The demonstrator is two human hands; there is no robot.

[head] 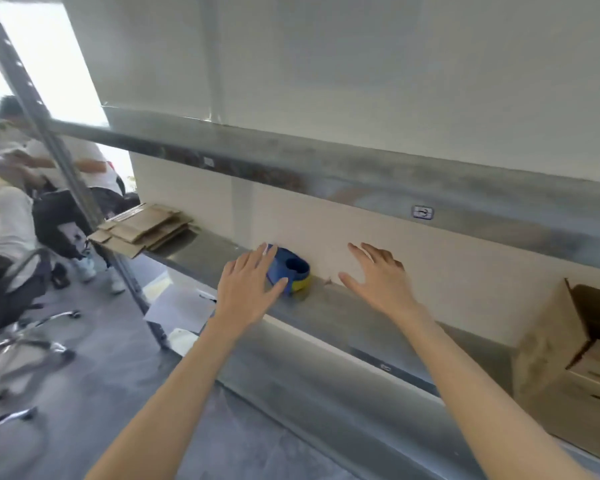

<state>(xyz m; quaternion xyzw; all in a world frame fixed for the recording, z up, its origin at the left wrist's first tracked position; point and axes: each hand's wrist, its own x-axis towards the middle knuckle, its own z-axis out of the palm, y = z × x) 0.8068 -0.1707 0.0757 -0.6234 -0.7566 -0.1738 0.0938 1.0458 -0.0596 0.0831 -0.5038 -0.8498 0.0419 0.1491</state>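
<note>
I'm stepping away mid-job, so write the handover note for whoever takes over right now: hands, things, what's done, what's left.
Left hand: open, fingers straight, at the blue and yellow tape dispenser. I cannot tell if it touches; it has no grip yet.
Right hand: open, fingers spread, to the right of the dispenser and apart from it.
The dispenser stands on the metal shelf, close to the wall.
Flattened cardboard lies at the shelf's left end; an open cardboard box is at the far right.
Done: both hands are at the shelf.
Left: probably grip the dispenser and lift it off.
</note>
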